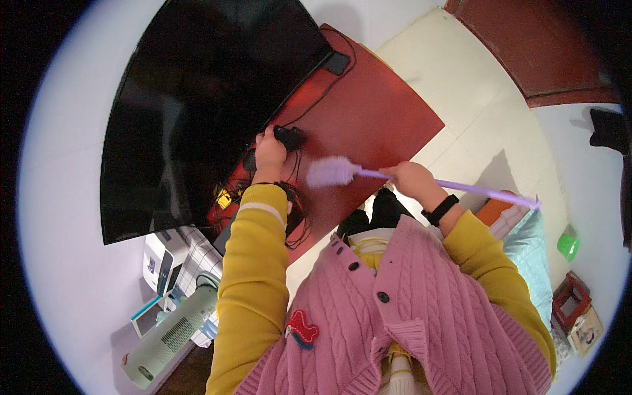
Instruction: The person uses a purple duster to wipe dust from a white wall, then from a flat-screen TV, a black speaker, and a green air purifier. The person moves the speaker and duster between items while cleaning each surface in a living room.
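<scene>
My right hand (416,182) is closed round the long purple handle of a duster (331,172), held almost level over the red table's near edge. Its fluffy lilac head hovers over or rests on the tabletop; I cannot tell which. In front of the television's lower edge, my left hand (270,157) has its fingers closed on a small black box-like device (288,137). What kind of device it is does not show. Black cables (297,214) lie tangled beside my left wrist, and a small yellow object (224,198) sits among them.
A large black television (204,99) stands along the left of the red table (388,112). Lower left are a white printer-like machine (164,260) and a pale tower-shaped appliance (168,342). To the right are a light-blue cloth (530,257), a green container (567,247) and a red-brown frame (570,301).
</scene>
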The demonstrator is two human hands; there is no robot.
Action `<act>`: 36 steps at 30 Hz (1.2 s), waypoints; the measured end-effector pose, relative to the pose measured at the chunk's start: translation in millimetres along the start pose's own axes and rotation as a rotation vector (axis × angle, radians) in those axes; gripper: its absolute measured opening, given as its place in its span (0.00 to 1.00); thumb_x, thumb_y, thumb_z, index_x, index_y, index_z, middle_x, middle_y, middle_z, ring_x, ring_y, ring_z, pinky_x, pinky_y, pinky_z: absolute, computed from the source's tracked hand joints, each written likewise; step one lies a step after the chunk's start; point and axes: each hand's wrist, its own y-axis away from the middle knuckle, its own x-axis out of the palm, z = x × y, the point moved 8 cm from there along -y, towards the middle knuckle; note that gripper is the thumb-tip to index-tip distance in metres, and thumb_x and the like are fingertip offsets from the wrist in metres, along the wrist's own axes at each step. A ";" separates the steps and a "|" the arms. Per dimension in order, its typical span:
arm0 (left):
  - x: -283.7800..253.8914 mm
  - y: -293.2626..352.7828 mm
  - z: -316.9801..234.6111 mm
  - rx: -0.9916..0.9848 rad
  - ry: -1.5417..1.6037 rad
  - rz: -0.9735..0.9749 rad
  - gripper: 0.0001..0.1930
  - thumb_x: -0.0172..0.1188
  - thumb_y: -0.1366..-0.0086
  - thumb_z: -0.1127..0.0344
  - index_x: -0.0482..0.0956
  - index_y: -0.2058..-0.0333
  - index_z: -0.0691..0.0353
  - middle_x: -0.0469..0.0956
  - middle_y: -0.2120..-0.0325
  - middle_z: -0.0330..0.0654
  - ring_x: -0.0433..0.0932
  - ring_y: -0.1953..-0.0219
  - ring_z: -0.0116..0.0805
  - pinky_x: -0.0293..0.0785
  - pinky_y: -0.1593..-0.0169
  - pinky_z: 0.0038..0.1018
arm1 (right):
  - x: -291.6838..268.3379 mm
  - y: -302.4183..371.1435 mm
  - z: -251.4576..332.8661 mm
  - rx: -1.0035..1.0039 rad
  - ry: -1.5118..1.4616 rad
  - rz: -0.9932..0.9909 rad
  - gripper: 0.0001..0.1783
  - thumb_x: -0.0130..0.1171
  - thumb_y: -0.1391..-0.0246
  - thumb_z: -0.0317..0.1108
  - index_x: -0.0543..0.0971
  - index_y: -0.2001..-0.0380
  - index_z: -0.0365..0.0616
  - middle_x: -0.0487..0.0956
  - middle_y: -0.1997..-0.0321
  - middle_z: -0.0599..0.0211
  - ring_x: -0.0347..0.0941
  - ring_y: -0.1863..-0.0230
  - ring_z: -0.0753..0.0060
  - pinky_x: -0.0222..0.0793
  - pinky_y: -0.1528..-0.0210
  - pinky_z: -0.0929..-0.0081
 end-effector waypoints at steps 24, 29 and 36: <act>-1.5 -13.2 5.9 -0.157 -0.089 -0.033 0.28 0.54 0.37 0.71 0.64 0.37 0.63 0.66 0.38 0.57 0.70 0.38 0.57 0.71 0.38 0.42 | -19.5 -21.3 -112.2 0.293 -0.204 -0.556 0.23 0.53 0.38 0.34 0.75 0.40 0.49 0.80 0.64 0.43 0.77 0.61 0.40 0.73 0.58 0.48; -22.9 15.2 -32.5 0.046 -0.282 -0.293 0.28 0.56 0.40 0.70 0.67 0.40 0.65 0.62 0.33 0.55 0.59 0.30 0.55 0.67 0.37 0.48 | 34.8 9.9 -71.5 -0.035 0.037 0.072 0.21 0.53 0.39 0.34 0.79 0.43 0.56 0.78 0.68 0.50 0.77 0.60 0.45 0.72 0.56 0.50; 46.6 63.6 -113.5 0.441 0.021 0.091 0.34 0.61 0.44 0.69 0.66 0.36 0.62 0.60 0.32 0.56 0.62 0.32 0.58 0.62 0.31 0.44 | 15.6 56.7 -129.5 0.312 -0.189 -0.402 0.27 0.53 0.38 0.33 0.71 0.35 0.53 0.76 0.70 0.50 0.75 0.64 0.45 0.72 0.61 0.50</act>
